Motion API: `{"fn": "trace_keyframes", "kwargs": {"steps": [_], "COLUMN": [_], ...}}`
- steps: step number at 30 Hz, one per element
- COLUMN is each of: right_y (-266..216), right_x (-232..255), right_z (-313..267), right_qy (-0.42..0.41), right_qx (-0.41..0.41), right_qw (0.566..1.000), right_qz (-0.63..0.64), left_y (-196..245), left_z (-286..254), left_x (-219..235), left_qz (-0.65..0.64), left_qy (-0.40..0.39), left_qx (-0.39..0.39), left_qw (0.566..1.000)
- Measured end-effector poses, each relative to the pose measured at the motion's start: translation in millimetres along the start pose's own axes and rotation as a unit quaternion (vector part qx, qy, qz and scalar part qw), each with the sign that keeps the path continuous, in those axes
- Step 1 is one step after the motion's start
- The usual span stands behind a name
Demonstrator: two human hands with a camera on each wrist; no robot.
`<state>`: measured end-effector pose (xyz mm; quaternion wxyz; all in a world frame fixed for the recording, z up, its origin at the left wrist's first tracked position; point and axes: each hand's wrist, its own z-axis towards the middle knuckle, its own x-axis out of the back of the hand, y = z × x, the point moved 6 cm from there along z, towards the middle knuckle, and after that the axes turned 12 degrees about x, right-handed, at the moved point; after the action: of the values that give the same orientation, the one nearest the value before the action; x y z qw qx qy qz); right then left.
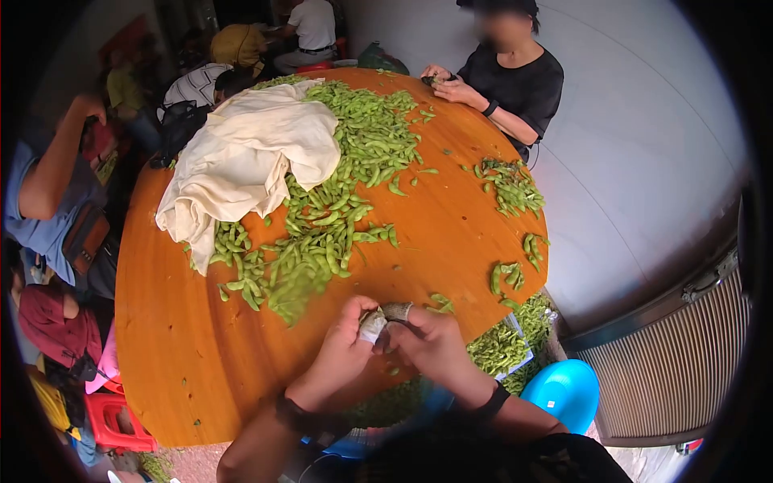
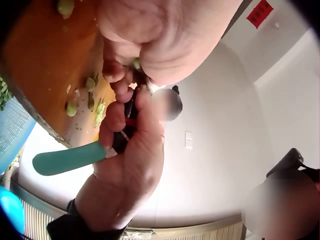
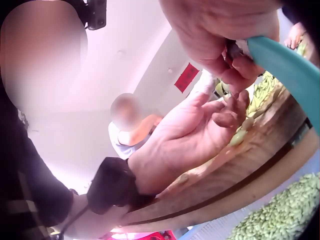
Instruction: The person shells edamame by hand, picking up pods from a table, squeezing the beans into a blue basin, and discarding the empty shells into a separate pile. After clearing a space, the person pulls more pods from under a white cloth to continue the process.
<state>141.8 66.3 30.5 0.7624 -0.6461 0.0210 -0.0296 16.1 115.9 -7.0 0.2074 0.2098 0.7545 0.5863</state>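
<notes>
While our left hand [image 1: 336, 358] pinched a green pod [image 2: 136, 63] above the near edge of the worktop [image 1: 185, 354], our right hand [image 1: 441, 346] gripped the teal-handled tool [image 2: 70, 159]; we needed to keep fingertips clear.

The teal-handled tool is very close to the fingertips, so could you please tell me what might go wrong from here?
The teal-handled tool is in the right hand, its fingertips close beside those of the left hand; a slip might nip or scrape a finger. The small pile of pods lies near the table's edge, so a bump could send some over.
</notes>
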Motion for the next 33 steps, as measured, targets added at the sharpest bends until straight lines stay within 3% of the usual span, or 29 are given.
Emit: {"fn": "trace_keyframes", "kwargs": {"steps": [5,7,10,20,23,32,33], "right_y": [7,7,3,2,0,-5,-6], "right_x": [2,3,5,5,5,16,16], "right_z": [-3,-4,-5,-15,-17,-18,-19], "right_qy": [-0.007,0.014,0.017,0.028,0.018,0.023,0.02], "right_qx": [-0.057,-0.067,-0.052,-0.046,-0.017,-0.08,-0.073], "right_qw": [0.996,0.994,0.995,0.992,0.993,0.972,0.974], "right_qz": [0.072,0.082,0.088,0.118,0.111,0.22,0.213], "left_y": [14,12,14,12,15,25,31], "left_z": [-4,-4,-6,-7,-9,-12,-12], "left_x": [-2,-5,-5,-3,-5,-17,-20], "left_qz": [0.101,-0.035,-0.103,-0.12,-0.1,-0.116,-0.076], "left_qy": [0.021,-0.034,-0.066,-0.083,-0.094,-0.074,-0.074], "left_qx": [-0.073,0.023,0.071,0.091,0.075,0.025,-0.016], "left_qw": [0.992,0.999,0.99,0.985,0.988,0.99,0.994]}}
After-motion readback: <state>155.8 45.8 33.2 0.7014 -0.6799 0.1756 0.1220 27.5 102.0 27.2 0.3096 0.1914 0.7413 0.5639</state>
